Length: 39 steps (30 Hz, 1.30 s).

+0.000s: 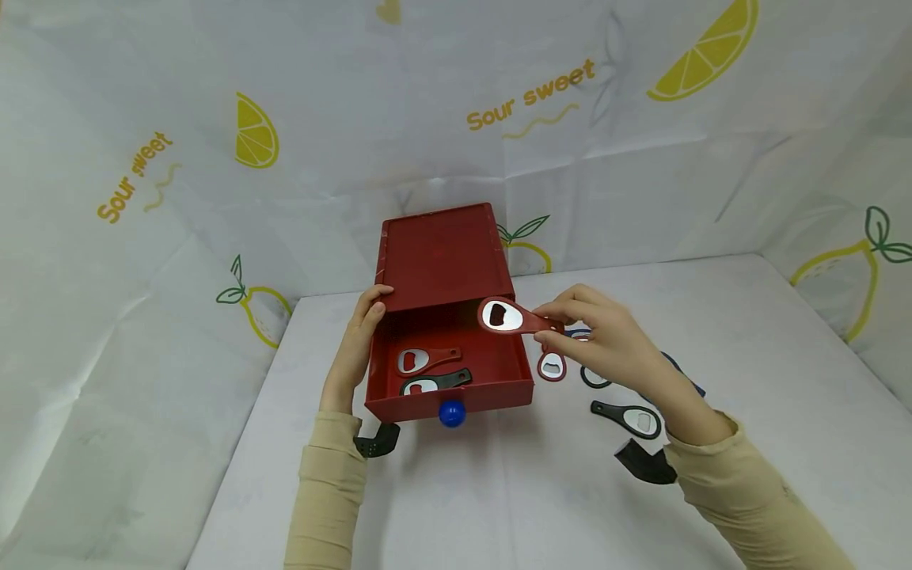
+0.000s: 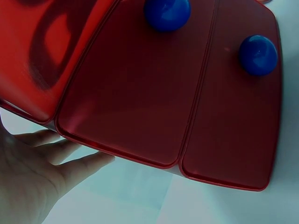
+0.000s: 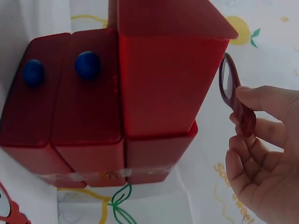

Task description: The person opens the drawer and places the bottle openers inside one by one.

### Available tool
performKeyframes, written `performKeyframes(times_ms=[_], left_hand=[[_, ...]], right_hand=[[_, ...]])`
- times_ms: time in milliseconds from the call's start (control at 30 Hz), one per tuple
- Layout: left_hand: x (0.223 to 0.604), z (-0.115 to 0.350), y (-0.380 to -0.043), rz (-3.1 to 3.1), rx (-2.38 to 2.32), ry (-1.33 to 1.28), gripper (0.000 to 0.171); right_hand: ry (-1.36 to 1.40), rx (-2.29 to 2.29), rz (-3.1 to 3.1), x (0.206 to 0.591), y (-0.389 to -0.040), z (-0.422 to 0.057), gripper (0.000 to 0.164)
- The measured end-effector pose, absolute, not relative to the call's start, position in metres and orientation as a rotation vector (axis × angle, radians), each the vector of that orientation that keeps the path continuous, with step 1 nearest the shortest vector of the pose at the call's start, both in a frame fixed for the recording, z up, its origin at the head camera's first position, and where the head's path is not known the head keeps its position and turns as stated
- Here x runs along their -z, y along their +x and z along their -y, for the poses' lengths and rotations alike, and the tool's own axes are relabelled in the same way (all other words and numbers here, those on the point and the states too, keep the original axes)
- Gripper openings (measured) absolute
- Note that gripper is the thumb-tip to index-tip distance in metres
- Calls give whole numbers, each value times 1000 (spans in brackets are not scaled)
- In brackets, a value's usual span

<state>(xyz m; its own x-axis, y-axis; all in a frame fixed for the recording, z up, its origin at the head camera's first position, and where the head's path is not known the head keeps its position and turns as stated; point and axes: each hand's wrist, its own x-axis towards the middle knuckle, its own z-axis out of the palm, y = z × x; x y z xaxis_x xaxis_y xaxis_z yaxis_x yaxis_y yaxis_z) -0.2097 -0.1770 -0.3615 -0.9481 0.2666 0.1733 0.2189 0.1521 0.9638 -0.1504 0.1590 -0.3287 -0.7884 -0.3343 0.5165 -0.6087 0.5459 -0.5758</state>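
My right hand pinches a red bottle opener by its handle, thumb on one side and fingers on the other. The opener's metal-lined head overlaps the right edge of a pulled-out red drawer in the head view. Inside that drawer lie a red bottle opener and a black bottle opener. My left hand rests against the left side of the red drawer cabinet. In the left wrist view, the left hand's fingers reach along the cabinet's side, fairly straight.
A blue knob sticks out from the drawer front. Two shut drawers below carry a blue knob and another knob. Right of the cabinet, a red opener, a black opener and several others lie on the white cloth.
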Motion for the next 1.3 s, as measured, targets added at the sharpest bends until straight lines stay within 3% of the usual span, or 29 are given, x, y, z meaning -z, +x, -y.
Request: performKeyframes(times_ms=[700,1300], left_hand=[[361,178,-210,-2351,-1960,504,32],[361,178,-210,-2349,-1954,508,33]], right_hand=[[702,-720,2702,316,-157,-101,21],[657,-532,2919,317,-158,-89,26]])
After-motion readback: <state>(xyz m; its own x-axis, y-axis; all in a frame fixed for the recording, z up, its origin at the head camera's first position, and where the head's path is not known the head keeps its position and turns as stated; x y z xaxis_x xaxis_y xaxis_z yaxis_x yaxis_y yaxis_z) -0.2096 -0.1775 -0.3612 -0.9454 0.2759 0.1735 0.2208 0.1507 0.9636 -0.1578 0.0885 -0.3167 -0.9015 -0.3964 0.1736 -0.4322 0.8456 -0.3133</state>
